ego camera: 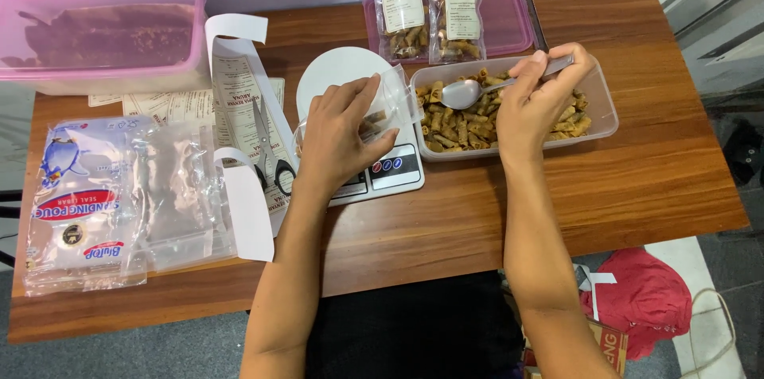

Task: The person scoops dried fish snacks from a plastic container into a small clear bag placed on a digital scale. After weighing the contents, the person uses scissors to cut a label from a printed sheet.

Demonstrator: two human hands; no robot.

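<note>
The left hand (338,136) is closed around a small clear pouch (390,104), holding it on the white kitchen scale (374,164) with its mouth turned toward the tub, while the right hand (541,96) pinches the handle of a metal spoon (469,92) whose bowl hovers over the clear plastic tub (601,104) of small fried rolls (465,124). The bowl of the spoon looks empty or nearly so. The pouch mouth is narrow and soft — if the left grip slackens it may fold shut, and rolls tipped from the spoon would likely bounce off the film onto the scale or the wooden worktop (637,172). Leaning on the pouch could also press the platform and spoil the reading. The scissors (267,148) and loose label sheets (239,84) lie just beside the left wrist — a careless sweep might drag them. Two filled pouches (430,9) stand behind, against a pink lid.
</note>
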